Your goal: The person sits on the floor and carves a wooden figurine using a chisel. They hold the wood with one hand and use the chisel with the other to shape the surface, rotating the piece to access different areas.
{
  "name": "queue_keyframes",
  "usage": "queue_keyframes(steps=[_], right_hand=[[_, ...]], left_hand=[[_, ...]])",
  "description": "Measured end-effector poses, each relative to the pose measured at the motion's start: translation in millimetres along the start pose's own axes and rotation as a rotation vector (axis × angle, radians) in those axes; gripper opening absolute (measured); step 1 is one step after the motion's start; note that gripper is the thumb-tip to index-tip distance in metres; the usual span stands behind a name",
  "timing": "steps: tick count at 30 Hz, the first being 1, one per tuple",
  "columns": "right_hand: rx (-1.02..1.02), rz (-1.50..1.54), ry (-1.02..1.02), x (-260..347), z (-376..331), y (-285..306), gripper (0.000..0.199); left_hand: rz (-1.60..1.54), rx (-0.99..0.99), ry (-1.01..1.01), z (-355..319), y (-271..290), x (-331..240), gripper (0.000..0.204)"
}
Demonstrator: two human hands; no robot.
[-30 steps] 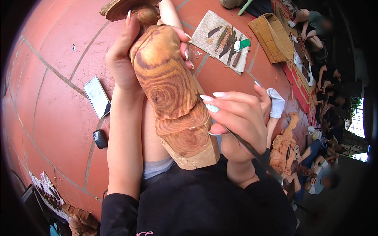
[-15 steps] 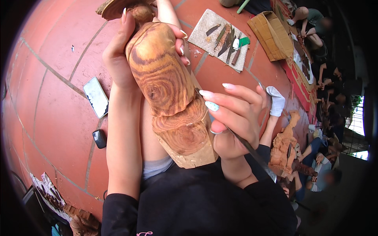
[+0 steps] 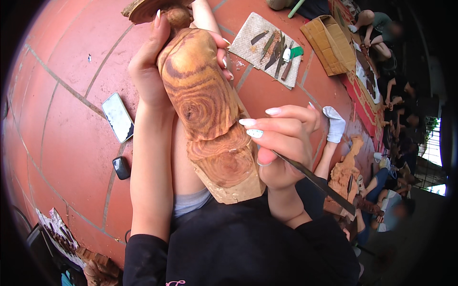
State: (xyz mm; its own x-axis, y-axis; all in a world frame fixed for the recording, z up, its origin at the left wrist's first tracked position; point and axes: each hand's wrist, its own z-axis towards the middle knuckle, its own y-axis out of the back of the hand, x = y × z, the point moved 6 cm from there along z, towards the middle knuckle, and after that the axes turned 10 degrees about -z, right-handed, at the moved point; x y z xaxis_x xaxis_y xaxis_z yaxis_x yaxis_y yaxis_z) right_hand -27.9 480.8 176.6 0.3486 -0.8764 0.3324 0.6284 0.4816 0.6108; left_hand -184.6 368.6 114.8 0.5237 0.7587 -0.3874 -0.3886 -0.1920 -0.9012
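Note:
A wooden carving (image 3: 198, 95) with swirling brown grain lies slanted over my lap, its paler block-like base near my body. At its far end are a small rounded head and a wide disc-like top. My left hand (image 3: 150, 71) wraps round the upper part of the carving, thumb on one side and fingertips on the other. In my right hand (image 3: 286, 143) a slim dark metal carving tool (image 3: 319, 183) is pinched, its flat end sticking out toward the lower right. The right fingertips sit at the carving's right edge, by the notch above the base; the working tip is hidden there.
Several carving blades lie on a pale textured mat (image 3: 255, 33) ahead. A phone (image 3: 117, 117) and a small black object (image 3: 121, 168) rest on the red tiles at left. At right are a cardboard box (image 3: 329, 45), a reddish carving (image 3: 346, 176) and several seated people.
The carving's upper end and my left hand have shifted slightly right. The tool has turned in my right fingers, its free end now reaching farther right and showing more of its flat side.

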Motion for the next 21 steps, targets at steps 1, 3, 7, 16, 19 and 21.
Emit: queue_keyframes(steps=[1,3,7,16,19,21], right_hand=[[-0.008,0.003,0.007,-0.4,0.2,-0.5,0.019],[-0.012,0.011,0.016,-1.7,3.2,-3.3,0.020],[0.024,0.052,-0.024,-1.6,-1.7,-1.8,0.020],[0.031,0.073,-0.028,-2.1,-2.2,-2.6,0.018],[-0.006,0.065,-0.013,-2.8,0.8,-4.8,0.017],[0.020,0.095,-0.027,-1.4,-0.1,-4.7,0.017]], left_hand=[[0.000,-0.002,0.012,0.3,-0.2,0.2,0.082],[-0.020,-0.003,0.021,0.1,-1.3,-0.5,0.082],[0.004,0.014,-0.015,-1.9,0.0,0.1,0.082],[-0.009,0.035,0.006,0.2,-1.4,0.0,0.081],[-0.028,0.031,0.036,0.9,-1.8,-0.7,0.081],[-0.017,0.029,0.016,-1.5,-0.4,-0.3,0.081]])
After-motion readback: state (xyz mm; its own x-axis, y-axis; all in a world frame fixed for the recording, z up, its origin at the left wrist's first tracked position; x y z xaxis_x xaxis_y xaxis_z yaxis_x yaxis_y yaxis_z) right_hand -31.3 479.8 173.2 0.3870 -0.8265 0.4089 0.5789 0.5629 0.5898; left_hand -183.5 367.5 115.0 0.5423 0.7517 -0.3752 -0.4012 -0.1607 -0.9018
